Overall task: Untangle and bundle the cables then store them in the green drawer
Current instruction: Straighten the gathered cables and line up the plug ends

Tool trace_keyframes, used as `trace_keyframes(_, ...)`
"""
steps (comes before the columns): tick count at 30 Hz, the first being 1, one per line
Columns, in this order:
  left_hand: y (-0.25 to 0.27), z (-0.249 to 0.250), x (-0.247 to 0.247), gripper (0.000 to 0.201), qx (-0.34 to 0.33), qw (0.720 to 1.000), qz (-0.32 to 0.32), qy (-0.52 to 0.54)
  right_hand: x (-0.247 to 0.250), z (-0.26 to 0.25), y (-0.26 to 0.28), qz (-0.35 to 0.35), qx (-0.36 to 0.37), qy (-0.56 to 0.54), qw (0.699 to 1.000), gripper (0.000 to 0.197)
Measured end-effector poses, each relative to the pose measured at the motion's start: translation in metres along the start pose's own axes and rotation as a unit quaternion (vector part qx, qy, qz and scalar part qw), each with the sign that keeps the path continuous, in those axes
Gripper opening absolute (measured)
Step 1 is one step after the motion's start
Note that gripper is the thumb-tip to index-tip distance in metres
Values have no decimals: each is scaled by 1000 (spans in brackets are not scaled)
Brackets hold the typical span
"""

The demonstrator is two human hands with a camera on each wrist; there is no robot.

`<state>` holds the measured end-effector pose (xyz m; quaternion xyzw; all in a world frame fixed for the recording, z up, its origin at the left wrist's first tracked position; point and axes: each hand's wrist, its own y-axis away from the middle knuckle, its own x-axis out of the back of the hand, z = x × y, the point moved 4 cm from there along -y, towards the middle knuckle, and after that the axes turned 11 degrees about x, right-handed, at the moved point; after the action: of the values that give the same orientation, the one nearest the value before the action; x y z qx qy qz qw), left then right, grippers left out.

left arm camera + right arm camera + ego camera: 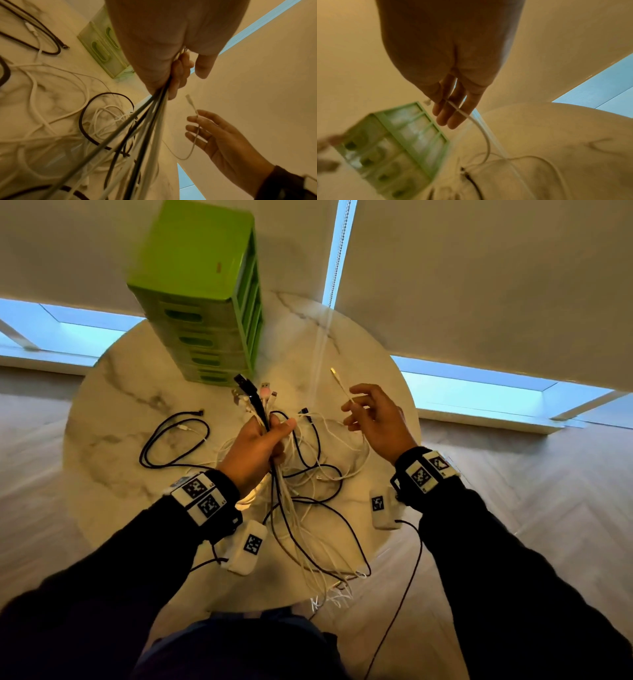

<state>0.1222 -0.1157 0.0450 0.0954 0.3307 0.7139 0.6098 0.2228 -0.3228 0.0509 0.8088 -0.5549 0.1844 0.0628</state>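
On the round marble table lies a tangle of white and black cables. My left hand grips a bundle of cable ends upright above the tangle; in the left wrist view the bundle hangs from the fist. To its right, my right hand pinches a thin white cable near its plug, fingers loosely spread. The wrist views show that cable trailing down to the pile. The green drawer unit stands at the table's far side, drawers closed.
A black cable and a thin white one lie looped on the table to the left, apart from the tangle. Some cable ends hang over the near table edge. A blind's bead chain hangs behind the table.
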Motion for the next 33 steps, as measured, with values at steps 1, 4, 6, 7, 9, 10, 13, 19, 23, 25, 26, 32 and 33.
trace_keyframes(1,0,0,-1,35,11,1000,-4,24,-3,-12,0,10,8,-30,999,21)
trace_keyframes(4,5,5,-4,34,19,997,-33,70,-25,-50,12,9,30,-99,995,18)
trace_keyframes(6,12,9,-6,27,3,996,-55,65,-48,-66,27,5,27,-135,990,20)
trace_keyframes(7,16,11,-8,26,-7,996,-66,60,-60,-71,35,4,27,-144,989,20)
trace_keyframes(9,24,13,-11,35,-19,995,-78,58,-83,-77,49,1,30,-140,990,22)
trace_keyframes(10,27,14,-12,39,-20,994,-82,63,-91,-77,54,1,27,-127,991,22)
trace_keyframes(13,34,13,-10,38,-14,995,-91,48,-106,-80,64,6,12,-80,997,23)
trace_keyframes(19,54,11,3,37,-55,996,-44,-56,-117,-97,78,37,-8,-96,995,8)
trace_keyframes(23,63,17,16,52,-133,972,12,-192,-123,-98,79,24,14,15,999,12)
trace_keyframes(25,65,22,25,49,-153,969,18,-196,-124,-98,79,5,22,36,999,16)
trace_keyframes(26,65,24,29,51,-148,973,14,-178,-124,-96,79,-6,20,32,999,20)
trace_keyframes(32,66,48,57,26,-157,987,37,-30,-127,-76,82,-121,32,105,987,52)
trace_keyframes(33,67,56,60,27,-150,988,29,18,-129,-68,84,-140,33,120,982,55)
